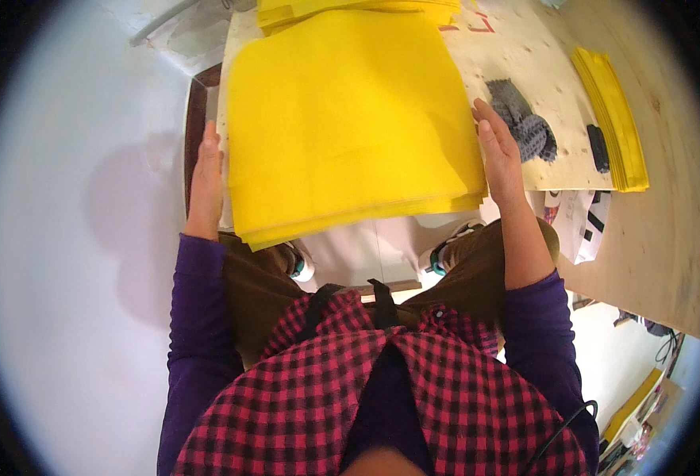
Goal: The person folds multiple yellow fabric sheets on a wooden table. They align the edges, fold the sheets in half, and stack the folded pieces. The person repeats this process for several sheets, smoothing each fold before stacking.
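A stack of yellow fabric-like sheets (350,119) lies in front of me, its near edge hanging past the table edge toward my lap. My left hand (205,174) is upright along the stack's left side, fingers stretched forward and palm facing it. On the right side, my right hand (499,155) is held the same way, fingers extended and thumb up, close to the stack's edge. Neither hand grips anything. Whether the palms touch the sheets I cannot tell.
Beyond the stack lie more yellow sheets (358,11). A crumpled grey cloth (525,123) sits on the wooden table (552,75) at right, near a black object (598,149) and a narrow folded yellow pile (616,119). A white wall (72,238) stands close on my left.
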A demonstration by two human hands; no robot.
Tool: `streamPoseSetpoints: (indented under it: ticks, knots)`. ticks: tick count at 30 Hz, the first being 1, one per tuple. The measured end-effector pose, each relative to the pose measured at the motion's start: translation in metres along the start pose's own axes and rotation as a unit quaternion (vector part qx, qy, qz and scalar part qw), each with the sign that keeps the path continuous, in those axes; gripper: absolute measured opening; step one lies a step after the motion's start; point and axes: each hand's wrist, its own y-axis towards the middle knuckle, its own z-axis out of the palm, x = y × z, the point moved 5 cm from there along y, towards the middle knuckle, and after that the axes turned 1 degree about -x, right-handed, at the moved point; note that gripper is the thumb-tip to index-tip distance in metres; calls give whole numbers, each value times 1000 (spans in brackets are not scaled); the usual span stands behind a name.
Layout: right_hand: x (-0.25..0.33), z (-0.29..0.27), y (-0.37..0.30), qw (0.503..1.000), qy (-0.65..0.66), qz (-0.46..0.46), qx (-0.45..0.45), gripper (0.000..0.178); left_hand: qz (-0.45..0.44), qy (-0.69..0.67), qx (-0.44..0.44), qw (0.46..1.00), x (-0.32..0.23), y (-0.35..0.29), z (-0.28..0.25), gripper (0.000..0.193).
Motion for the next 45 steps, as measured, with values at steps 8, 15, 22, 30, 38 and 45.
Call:
streamPoseSetpoints:
  ticks: [8,15,22,30,38,45]
  knots:
    - [2,8,-1,992,-110,-55,20,40,-20,10,43,999,-2,10,19,63]
    - [6,0,-6,984,-141,-108,-4,33,71,122,44,989,7,12,16,57]
    - [11,-7,-9,978,-155,-142,-18,29,103,165,51,980,9,14,20,52]
    - [12,-33,-5,935,-283,-181,-114,32,76,195,47,977,5,13,24,52]
    - [-26,-89,43,854,-514,-40,-66,46,79,207,54,974,9,15,26,54]
    - [-36,-96,56,880,-462,63,-90,29,86,217,59,971,12,17,22,54]
